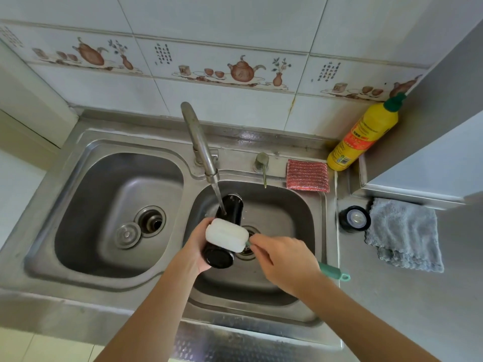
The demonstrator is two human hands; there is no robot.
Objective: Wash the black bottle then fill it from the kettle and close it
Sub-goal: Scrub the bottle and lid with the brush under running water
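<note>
Over the right sink basin (300,205): left hand (196,246) grips black bottle (226,226) under running tap; right hand (285,259) grips sponge brush (226,235) against its side. Washing underway; lid (355,219) on bench, filling and closing remain

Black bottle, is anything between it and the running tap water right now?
Nothing visible. The left hand holds the black bottle under the tap, and the stream lands on it. The sponge brush lies across its lower half, clear of the stream.
</note>
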